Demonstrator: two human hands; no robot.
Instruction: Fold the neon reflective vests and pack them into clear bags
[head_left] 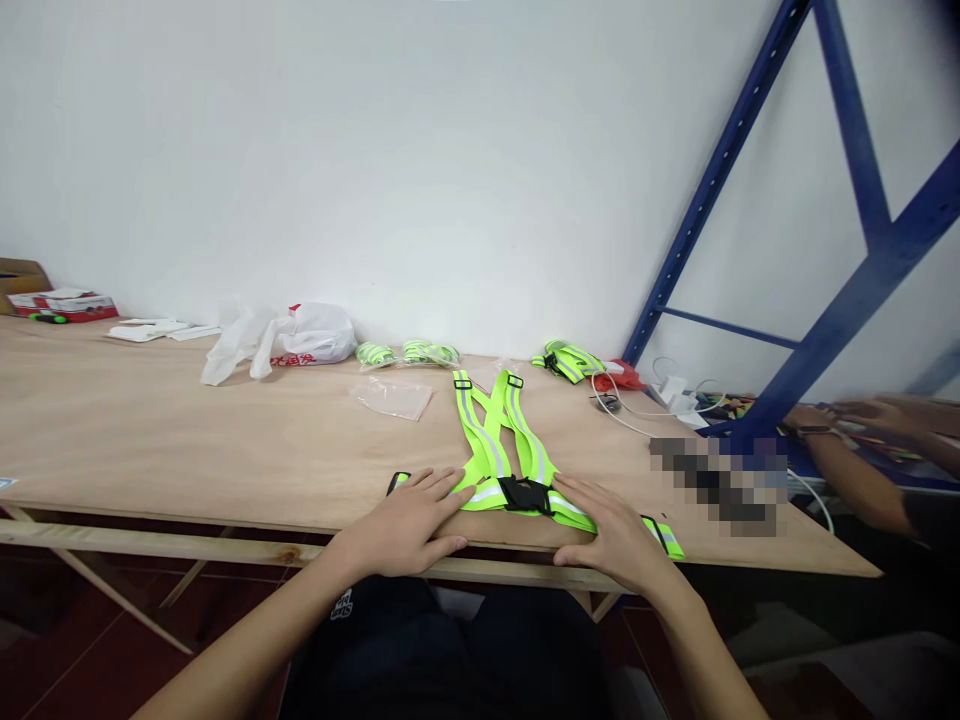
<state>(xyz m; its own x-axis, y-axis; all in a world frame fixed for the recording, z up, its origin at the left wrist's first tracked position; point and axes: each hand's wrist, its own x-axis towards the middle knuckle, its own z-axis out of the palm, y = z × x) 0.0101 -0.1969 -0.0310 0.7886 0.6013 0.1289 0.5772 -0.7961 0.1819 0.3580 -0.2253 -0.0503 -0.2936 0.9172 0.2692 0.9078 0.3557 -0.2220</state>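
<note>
A neon yellow-green reflective vest [488, 430] made of straps with silver stripes lies spread on the wooden table [187, 430]. Its shoulder straps cross and point toward the wall, and its waist belt runs along the table's front edge. The black buckle [525, 495] at the middle of the belt is fastened. My left hand [412, 525] rests flat on the belt's left part, fingers stretched out. On the right part of the belt my right hand [611, 530] lies with its fingers extended. Belt ends with black sliders stick out beyond both hands.
Near the wall are a white plastic bag [322, 335], bagged reflective straps [427, 353] and another folded vest [570, 362]. A clear plastic sleeve [394, 397] lies flat. Blue rack posts [720, 170] rise at right, where another person's arm [847, 470] reaches in.
</note>
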